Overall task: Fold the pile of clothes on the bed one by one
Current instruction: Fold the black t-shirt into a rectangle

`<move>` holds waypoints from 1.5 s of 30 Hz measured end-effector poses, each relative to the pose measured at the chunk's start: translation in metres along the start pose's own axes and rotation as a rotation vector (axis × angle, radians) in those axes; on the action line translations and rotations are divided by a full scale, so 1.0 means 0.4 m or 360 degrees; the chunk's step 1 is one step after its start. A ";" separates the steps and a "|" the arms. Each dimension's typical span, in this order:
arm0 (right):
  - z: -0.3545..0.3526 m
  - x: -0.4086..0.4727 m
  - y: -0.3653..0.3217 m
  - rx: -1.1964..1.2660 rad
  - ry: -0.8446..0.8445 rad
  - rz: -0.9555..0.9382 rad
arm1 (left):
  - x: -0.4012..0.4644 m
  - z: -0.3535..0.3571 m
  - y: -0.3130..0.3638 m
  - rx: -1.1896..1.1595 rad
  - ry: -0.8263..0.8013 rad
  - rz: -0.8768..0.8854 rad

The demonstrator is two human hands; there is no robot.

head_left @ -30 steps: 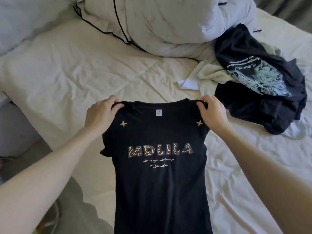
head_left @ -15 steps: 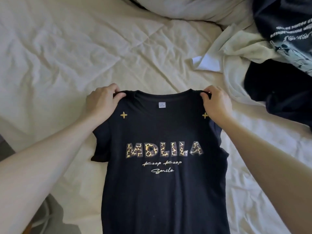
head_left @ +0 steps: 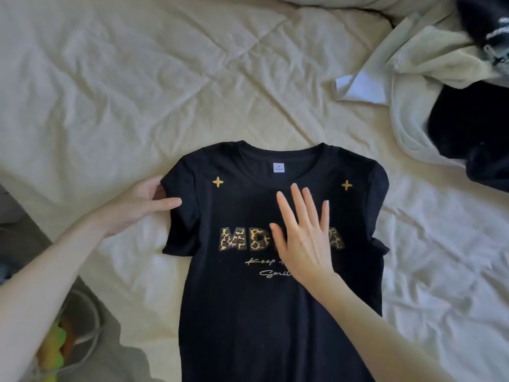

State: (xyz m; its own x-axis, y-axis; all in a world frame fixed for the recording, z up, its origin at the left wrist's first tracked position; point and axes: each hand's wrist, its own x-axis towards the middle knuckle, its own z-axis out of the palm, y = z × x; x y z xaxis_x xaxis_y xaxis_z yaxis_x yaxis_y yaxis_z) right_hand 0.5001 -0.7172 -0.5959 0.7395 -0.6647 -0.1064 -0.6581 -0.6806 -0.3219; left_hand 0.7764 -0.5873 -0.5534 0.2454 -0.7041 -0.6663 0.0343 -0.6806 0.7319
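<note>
Cream, creased bedding covers the bed (head_left: 137, 78), which fills nearly the whole head view. At the bottom left corner the bed's edge gives way to a grey floor with a thin white cable and a blurred green and orange object that cannot be identified.

Spread flat, front side up, across the lower middle of the bed is a black T-shirt (head_left: 248, 312). Its neckline points away from the person and its hem runs out of view at the bottom edge. Both short sleeves lie out to the sides. Across the chest runs leopard-patterned lettering, partly covered, with thin gold script below it.

Bunched at the upper right of the bed, well apart from the shirt, is the pile of clothes (head_left: 429, 78): a pale cream-green garment with a white patch turned up at its left end, and dark clothing lying over it and running out of frame at the right.

Two bare forearms reach in from the bottom corners. The right hand (head_left: 303, 238) lies flat on the shirt's chest, fingers straight and slightly spread, palm down over the middle of the lettering. The left hand (head_left: 143, 205) grips the shirt's left sleeve near the shoulder seam, thumb on top of the cloth and fingers tucked under its edge.

Smallest on the shirt are a white neck label (head_left: 278, 167) inside the collar and two gold star marks (head_left: 218, 182) near the shoulders.
</note>
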 end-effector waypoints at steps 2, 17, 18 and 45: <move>0.029 -0.027 -0.025 -0.0045 -0.0115 -0.0011 | 0.003 -0.011 0.005 0.0137 0.0010 -0.0022; 0.086 -0.031 -0.026 -0.0263 -0.0293 0.0043 | -0.043 -0.091 -0.011 -0.0077 0.0708 -0.0294; 0.089 -0.032 -0.027 -0.0274 -0.0298 0.0043 | -0.052 -0.082 -0.015 -0.0081 0.0675 -0.0303; -0.023 0.347 -0.208 0.0886 -0.0490 0.0246 | -0.105 0.306 -0.120 0.0074 0.1037 -0.0348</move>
State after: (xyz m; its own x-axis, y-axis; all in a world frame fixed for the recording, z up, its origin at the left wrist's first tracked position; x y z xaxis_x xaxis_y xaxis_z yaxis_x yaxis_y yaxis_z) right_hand 0.6563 -0.7557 -0.5753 0.7034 -0.5671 -0.4285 -0.6496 -0.2681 -0.7115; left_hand 0.6458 -0.5497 -0.5781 0.7706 -0.2942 -0.5653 0.1113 -0.8113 0.5739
